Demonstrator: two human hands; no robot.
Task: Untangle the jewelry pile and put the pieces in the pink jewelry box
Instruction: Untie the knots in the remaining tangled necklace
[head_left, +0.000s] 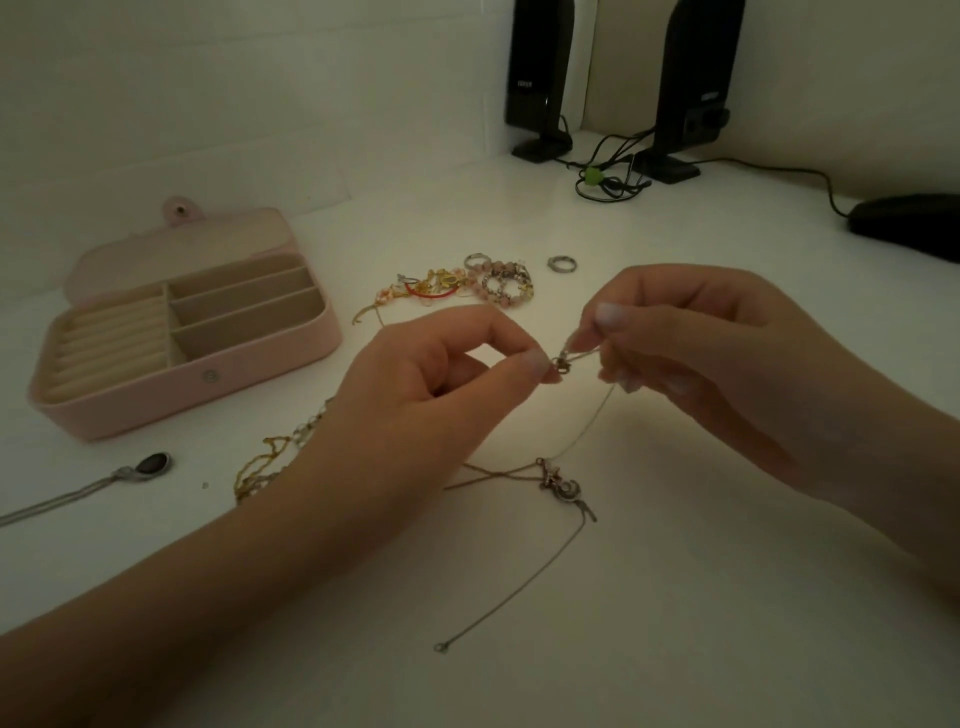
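My left hand (441, 374) and my right hand (691, 353) meet above the white table, both pinching the clasp (562, 362) of a thin chain necklace (524, 587). The chain hangs down to a small pendant (561, 486) lying on the table, and its free end trails toward me. The pink jewelry box (197, 384) stands open at the left, its compartments showing nothing inside. A tangled pile of beaded bracelets and rings (467, 283) lies beyond my hands. A gold chain (265, 465) lies partly under my left wrist.
A silver necklace with a dark oval pendant (150, 464) lies at the left, in front of the box. A single ring (562, 263) sits right of the pile. Two black speakers (540, 78) with cables (608, 176) stand at the back right, a dark mouse (909, 221) at the right edge.
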